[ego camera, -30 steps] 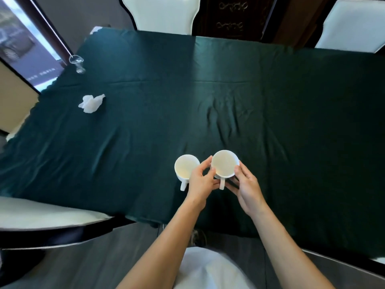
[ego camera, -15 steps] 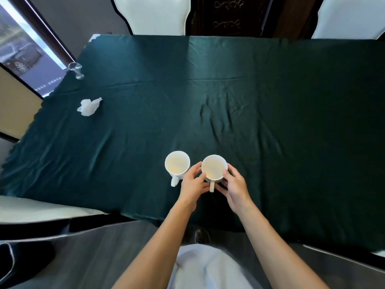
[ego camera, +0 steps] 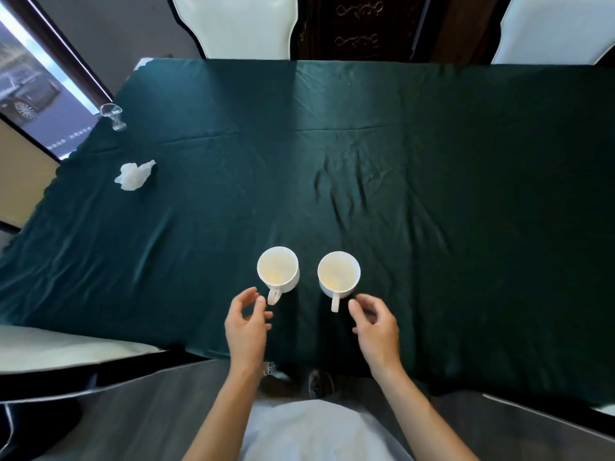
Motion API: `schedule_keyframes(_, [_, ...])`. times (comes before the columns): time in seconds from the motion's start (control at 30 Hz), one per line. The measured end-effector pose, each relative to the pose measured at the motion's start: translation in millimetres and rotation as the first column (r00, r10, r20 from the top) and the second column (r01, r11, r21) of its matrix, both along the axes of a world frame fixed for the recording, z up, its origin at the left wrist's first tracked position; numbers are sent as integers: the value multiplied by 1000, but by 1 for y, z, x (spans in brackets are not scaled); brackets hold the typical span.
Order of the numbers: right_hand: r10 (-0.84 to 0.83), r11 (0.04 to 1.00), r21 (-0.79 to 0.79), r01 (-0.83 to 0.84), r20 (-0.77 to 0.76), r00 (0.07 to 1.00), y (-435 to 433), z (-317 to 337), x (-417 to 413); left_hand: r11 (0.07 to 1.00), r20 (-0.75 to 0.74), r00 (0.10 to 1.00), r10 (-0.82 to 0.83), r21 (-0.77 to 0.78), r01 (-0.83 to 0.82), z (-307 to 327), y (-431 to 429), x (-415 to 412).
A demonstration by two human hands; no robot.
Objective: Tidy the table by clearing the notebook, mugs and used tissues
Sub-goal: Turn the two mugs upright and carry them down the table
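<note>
Both mugs [ego camera: 338, 275] stand near the table's [ego camera: 466, 161] front edge, both hands' fingers [ego camera: 254, 306] apart, empty.

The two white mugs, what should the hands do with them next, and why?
Probably each hand should take the handle nearest it. The left mug and right mug stand upright, apart, handles pointing toward the person. The left hand and right hand are open, holding nothing, just short of those handles. The crumpled tissue lies far off.
</note>
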State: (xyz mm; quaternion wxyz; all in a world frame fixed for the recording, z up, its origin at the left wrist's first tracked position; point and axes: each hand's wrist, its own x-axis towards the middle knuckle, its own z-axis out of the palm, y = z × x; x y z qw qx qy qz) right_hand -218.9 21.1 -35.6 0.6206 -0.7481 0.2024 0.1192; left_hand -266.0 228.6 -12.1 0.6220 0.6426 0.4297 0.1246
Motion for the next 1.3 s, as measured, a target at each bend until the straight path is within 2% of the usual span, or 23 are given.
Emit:
schedule_keyframes(0.13, [59,994,92,-56,-32,998,16,0,-3,989,-84,989,-121,-100,112,-9,0,12])
schedule_keyframes(0.37, [44,981,194,-26,-88,995,38,-2,-2,989,-68,987,-146,-46,143,-23,-11,19])
schedule_keyframes(0.63, [40,994,105,-34,-52,998,39,26,6,988,-58,988,-145,37,147,8,-9,26])
schedule_keyframes(0.73, [44,992,118,-45,15,999,47,54,5,986,0,988,-157,51,157,33,-1,21])
schedule_keyframes(0.93, [63,975,194,-112,242,968,90,134,-9,985,215,964,-154,109,133,114,42,2])
schedule_keyframes(1.1, [41,954,258,-156,400,915,145,195,-47,973,342,922,-181,201,117,181,97,-45])
schedule_keyframes(1.3, [56,937,274,-218,498,866,212,239,-115,956,453,872,-183,288,51,230,166,-119])
